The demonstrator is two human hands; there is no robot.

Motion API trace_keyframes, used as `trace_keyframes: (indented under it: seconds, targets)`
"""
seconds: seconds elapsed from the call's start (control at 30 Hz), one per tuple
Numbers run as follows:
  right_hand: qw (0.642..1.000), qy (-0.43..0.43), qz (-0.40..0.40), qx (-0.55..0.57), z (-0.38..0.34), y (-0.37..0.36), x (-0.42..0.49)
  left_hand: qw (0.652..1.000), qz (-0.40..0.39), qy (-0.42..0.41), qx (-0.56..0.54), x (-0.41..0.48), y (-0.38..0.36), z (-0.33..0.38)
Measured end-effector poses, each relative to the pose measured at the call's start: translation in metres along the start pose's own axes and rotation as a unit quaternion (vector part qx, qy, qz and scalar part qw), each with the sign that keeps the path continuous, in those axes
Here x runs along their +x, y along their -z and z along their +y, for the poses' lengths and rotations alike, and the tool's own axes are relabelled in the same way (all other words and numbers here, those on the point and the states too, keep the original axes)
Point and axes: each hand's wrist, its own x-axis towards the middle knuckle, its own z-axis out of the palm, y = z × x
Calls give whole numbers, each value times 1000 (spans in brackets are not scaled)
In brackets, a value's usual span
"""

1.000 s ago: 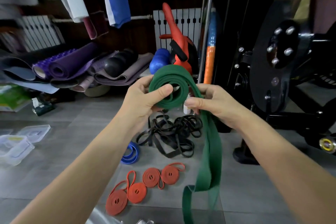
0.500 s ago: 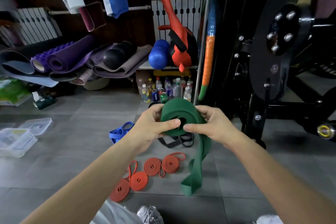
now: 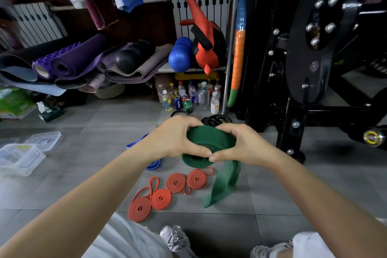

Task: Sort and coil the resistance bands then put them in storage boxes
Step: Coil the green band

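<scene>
A wide green resistance band (image 3: 209, 142) is rolled into a thick coil held above the floor. My left hand (image 3: 173, 138) grips the coil's left side and my right hand (image 3: 243, 144) grips its right side, thumbs meeting at the near edge. A short loose green tail hangs below my right hand. Several coiled orange bands (image 3: 176, 183) lie in a row on the tiles beneath. A blue band (image 3: 154, 165) lies partly hidden behind my left wrist. Black bands (image 3: 216, 120) show just past my fingers. Clear plastic storage boxes (image 3: 19, 158) sit at the left.
A black exercise machine (image 3: 310, 69) stands close on the right. Rolled mats (image 3: 79, 60), a blue roller (image 3: 180, 54) and bottles and cans (image 3: 188, 98) line the back. My knees and a grey shoe (image 3: 174, 239) are at the bottom edge.
The coil has been lowered and more band wound on, so the hanging tail is much shorter. The view tilted down; both hands now cup the coil from the sides.
</scene>
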Motion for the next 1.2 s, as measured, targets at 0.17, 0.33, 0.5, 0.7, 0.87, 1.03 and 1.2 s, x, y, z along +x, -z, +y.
trace_keyframes:
  seconds: [0.17,0.33,0.5,0.7,0.87,1.03,1.2]
  targets:
    - [998,7,6,55,10,2,-8,991,45,-25,-120,-4,-4,-1]
    - [981,19,65,180,25,-13,-20,949,83,-29,-304,-8,-17,-9]
    - [976,15,71,206,32,-25,-14,876,70,-12,-477,-2,-29,-22]
    - [961,-25,102,254,38,-23,-7,919,40,22,-391,8,-26,-29]
    - [996,-87,15,33,38,-24,-11,980,-28,6,199,10,-20,-21]
    - [987,-56,-3,-150,26,-27,-14,932,-42,-43,358,11,-42,-10]
    - [993,-15,75,-96,31,-17,-25,993,9,-35,109,7,-31,-18]
